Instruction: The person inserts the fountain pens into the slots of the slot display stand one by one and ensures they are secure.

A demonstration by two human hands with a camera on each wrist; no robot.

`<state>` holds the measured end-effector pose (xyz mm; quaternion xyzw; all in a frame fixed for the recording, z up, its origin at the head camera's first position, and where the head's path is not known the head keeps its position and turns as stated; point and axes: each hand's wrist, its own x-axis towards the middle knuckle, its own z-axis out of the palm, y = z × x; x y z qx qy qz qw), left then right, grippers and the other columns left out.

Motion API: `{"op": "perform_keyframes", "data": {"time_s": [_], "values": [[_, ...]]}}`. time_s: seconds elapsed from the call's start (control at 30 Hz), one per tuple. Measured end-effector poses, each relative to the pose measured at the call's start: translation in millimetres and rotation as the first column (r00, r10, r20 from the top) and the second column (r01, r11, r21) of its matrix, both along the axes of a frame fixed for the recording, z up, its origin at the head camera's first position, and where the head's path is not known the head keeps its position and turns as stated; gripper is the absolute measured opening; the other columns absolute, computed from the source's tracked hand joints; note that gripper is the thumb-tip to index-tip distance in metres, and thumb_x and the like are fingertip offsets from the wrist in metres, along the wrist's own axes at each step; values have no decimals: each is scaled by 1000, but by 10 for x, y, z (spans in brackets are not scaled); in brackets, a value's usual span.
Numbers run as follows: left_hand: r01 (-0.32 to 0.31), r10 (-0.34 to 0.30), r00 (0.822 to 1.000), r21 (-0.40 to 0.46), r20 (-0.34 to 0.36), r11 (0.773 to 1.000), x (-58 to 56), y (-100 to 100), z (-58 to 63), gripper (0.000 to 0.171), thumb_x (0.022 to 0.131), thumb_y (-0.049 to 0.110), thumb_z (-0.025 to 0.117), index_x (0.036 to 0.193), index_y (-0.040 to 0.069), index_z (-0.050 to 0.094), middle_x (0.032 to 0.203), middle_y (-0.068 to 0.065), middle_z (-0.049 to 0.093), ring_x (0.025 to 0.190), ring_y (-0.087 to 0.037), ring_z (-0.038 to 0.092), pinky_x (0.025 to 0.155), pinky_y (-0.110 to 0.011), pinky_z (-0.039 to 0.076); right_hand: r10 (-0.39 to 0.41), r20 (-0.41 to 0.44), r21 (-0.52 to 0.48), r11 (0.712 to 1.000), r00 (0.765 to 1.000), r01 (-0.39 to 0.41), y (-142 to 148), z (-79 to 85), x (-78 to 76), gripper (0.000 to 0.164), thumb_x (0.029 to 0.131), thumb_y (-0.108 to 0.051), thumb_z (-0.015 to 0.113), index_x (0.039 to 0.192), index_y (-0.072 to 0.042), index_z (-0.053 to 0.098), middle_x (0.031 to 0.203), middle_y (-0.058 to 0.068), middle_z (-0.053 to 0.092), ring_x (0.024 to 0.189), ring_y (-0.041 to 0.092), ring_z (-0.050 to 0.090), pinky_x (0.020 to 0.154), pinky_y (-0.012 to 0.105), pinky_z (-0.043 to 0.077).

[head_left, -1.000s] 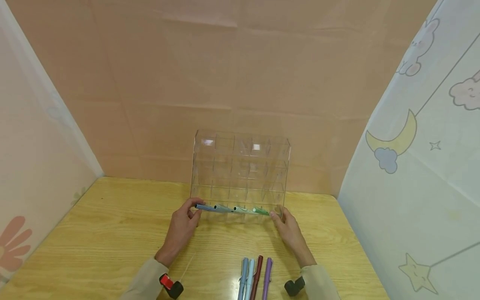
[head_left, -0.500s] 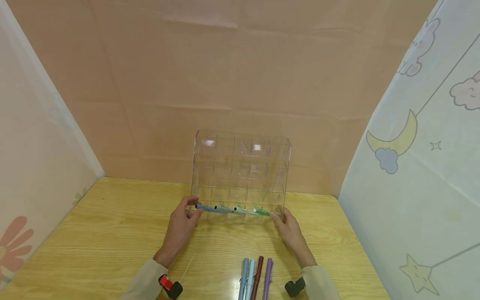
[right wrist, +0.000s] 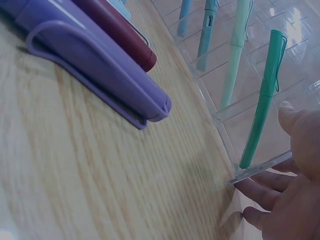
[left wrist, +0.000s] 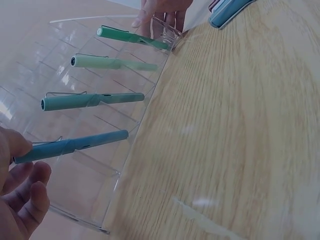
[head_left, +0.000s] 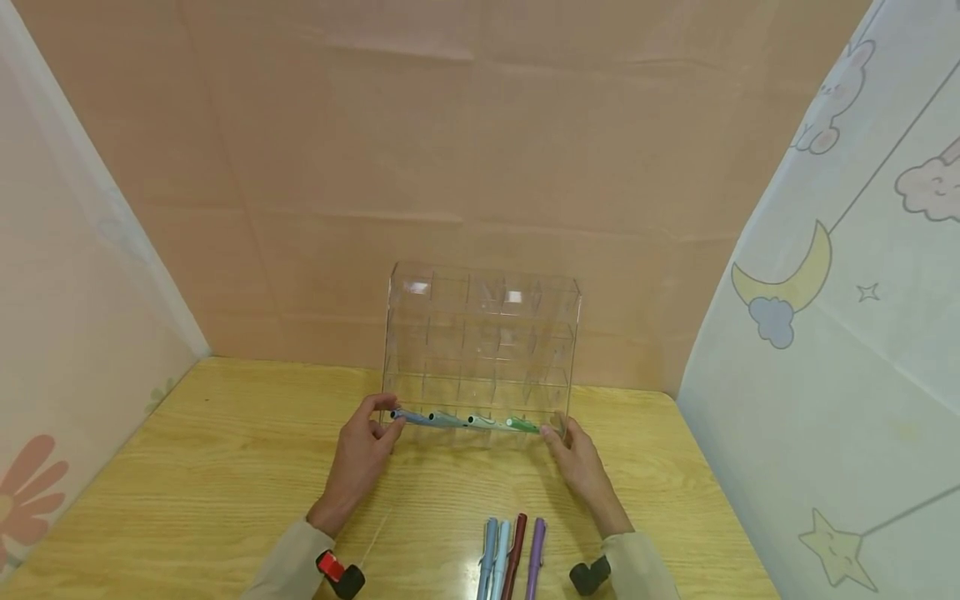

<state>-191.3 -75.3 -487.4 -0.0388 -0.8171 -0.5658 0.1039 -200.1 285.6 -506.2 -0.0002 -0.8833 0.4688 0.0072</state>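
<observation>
A clear acrylic pen rack with tiered compartments stands at the back of the table. Its front row holds a blue pen, a teal pen, a pale green pen and a green pen, each leaning in its own compartment. At the rack's left end, my left hand pinches the blue pen by its cap end. My right hand grips the rack's right side wall, thumb at the front and fingers outside, close to the green pen. The rightmost front compartment wall is partly hidden by the thumb.
Nearer me on the wooden table lie a grey-blue pen, a light blue pen, a dark red pen and a purple pen. A peach cloth hangs behind, with printed cloths on both sides.
The left thumb and forefinger have shifted slightly at the blue pen's cap end, the thumb rising onto the pen. The right hand and the rack have stayed in place.
</observation>
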Motion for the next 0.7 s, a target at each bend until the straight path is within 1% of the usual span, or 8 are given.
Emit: {"op": "perform_keyframes", "data": {"time_s": [0.07,0.13,0.2,0.27,0.37,0.43,0.6,0.7], "values": [[-1,1,1000,-7,0,1000,12,-15,11,38,104,15,70,140,12,58,114,-12,72,61,-7,52,53,-24,42,2,-1,1,1000,1000,-2,0,-2,2,79,112,-52,49,164,3,29,172,28,30,155,55,34,124,68,32],[-10,10,1000,-23,-14,1000,24,-30,34,37,104,17,71,139,14,59,97,-13,71,58,-8,50,52,-24,42,0,0,2,1000,1000,0,-3,0,3,77,112,-50,50,165,3,29,172,28,29,155,55,33,125,68,32],[-21,19,999,-37,-40,999,43,-44,70,37,103,18,72,138,15,60,91,-12,70,57,-8,50,51,-25,42,-3,0,-3,1000,1000,3,-5,5,1,76,112,-47,50,164,3,29,172,29,29,155,55,33,125,68,32],[-26,23,997,-44,-72,999,64,-58,108,37,103,18,73,137,15,61,101,-11,72,58,-8,51,50,-25,43,-6,0,-7,1000,1000,6,-7,14,0,76,113,-47,50,164,4,29,172,29,30,156,55,33,125,67,31],[-26,21,994,-41,-111,999,103,-76,169,37,102,16,74,137,15,61,124,-9,70,61,-8,53,49,-25,43,-3,5,-14,1000,1000,3,-1,21,1,77,112,-48,50,165,4,28,172,29,29,156,54,32,125,67,31],[-23,18,992,-39,-123,999,131,-78,209,37,102,16,74,136,16,61,126,-10,70,62,-8,54,49,-26,43,-2,11,-18,1000,1000,3,2,26,3,77,112,-49,50,165,3,28,172,28,29,157,54,31,125,68,31],[-19,12,987,-41,-158,999,221,-55,305,36,102,17,74,135,18,62,99,-4,71,60,-8,54,50,-26,44,-8,10,-13,1000,1000,8,-1,30,9,75,112,-48,50,165,2,30,171,29,31,155,55,34,123,69,33],[-6,-2,981,-42,-194,999,287,-21,345,33,102,17,74,133,18,63,89,-2,68,58,-7,52,50,-26,45,-8,9,-8,1000,1000,8,-3,23,13,75,112,-49,50,164,2,31,169,31,33,153,57,36,121,71,35]]}}
